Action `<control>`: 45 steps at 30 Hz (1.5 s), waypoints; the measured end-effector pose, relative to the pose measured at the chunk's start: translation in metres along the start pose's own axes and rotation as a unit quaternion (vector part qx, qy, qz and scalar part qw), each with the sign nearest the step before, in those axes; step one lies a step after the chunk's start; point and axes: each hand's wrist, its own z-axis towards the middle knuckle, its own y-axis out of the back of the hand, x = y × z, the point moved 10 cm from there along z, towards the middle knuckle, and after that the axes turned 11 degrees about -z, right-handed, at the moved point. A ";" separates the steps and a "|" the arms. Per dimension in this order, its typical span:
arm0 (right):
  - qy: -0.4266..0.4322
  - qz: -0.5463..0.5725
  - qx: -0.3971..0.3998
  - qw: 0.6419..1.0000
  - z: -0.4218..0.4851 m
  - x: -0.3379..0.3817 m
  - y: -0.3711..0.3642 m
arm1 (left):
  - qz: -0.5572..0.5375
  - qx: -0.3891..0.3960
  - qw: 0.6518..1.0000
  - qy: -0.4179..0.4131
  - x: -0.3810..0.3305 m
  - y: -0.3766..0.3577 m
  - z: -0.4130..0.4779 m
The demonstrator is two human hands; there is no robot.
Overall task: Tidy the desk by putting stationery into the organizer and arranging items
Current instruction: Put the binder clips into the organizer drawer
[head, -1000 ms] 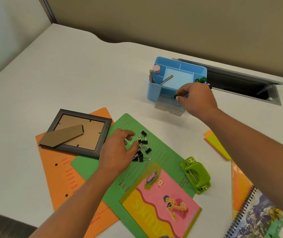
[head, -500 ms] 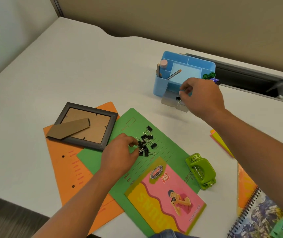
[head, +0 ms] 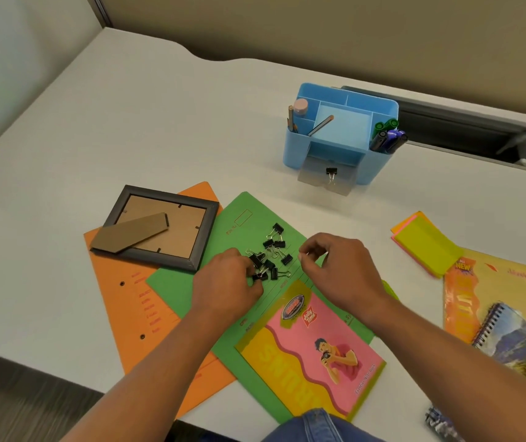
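A single binder clip point(head: 331, 172) now lies in the clear front tray point(head: 327, 178) of the blue organizer point(head: 339, 135), and the right hand point(head: 339, 272), which half a second ago was at that tray, has come back toward the person to the pile of binder clips point(head: 269, 256) on the green folder point(head: 223, 237). That reads as one delivery finished and the next pick-up beginning.

The right hand sits just right of the pile, its thumb and forefinger pinched close together with the other fingers curled. Whether a clip's wire handle is between the fingertips is too small to tell. The left hand point(head: 228, 282) is at the near-left edge of the pile, fingers curled down onto the clips and touching them; it seems to be gathering or gripping one or more, though the knuckles hide exactly what it holds.

Most of the clips are still on the folder, well apart from the organizer, which stands beyond the pile toward the back of the surface with pencils and markers point(head: 386, 135) already in it. So the clip part of the tidying looks barely started, with many trips left unless several are carried at once.

Left of the pile a picture frame point(head: 159, 229) lies face down on an orange folder point(head: 134, 307). Right of it are sticky notes point(head: 424, 247) and a spiral notebook point(head: 510, 339).
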 end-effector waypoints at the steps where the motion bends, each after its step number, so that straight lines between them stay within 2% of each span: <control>1: -0.001 0.004 0.008 1.000 -0.003 0.001 -0.003 | 0.000 0.001 1.000 0.001 0.000 0.002 -0.002; 7: -0.002 0.051 0.044 0.998 -0.015 0.012 -0.015 | -0.008 -0.009 1.000 -0.002 -0.004 0.015 -0.021; 12: -0.006 0.114 0.087 0.990 -0.022 0.027 -0.028 | -0.031 -0.045 0.998 -0.015 -0.014 0.026 -0.035; 20: -0.018 0.197 0.119 0.973 -0.022 0.040 -0.025 | -0.044 -0.115 0.986 -0.109 -0.052 0.038 -0.041; 27: 0.004 0.072 0.053 0.996 -0.013 0.044 0.001 | -0.040 -0.146 0.979 -0.136 -0.070 0.044 -0.032; 32: 0.002 0.094 0.002 0.996 0.000 0.039 0.026 | -0.088 -0.170 0.974 -0.124 -0.077 0.055 -0.021; 36: -0.021 0.109 -0.048 0.993 0.035 0.018 0.057 | -0.132 -0.157 0.975 -0.090 -0.064 0.057 -0.010; 41: -0.020 0.043 -0.105 0.993 0.087 -0.010 0.096 | -0.159 -0.128 0.978 -0.046 -0.031 0.046 -0.001; 45: -0.017 -0.045 -0.079 0.996 0.118 -0.017 0.095 | -0.162 -0.110 0.981 -0.005 -0.010 0.039 -0.001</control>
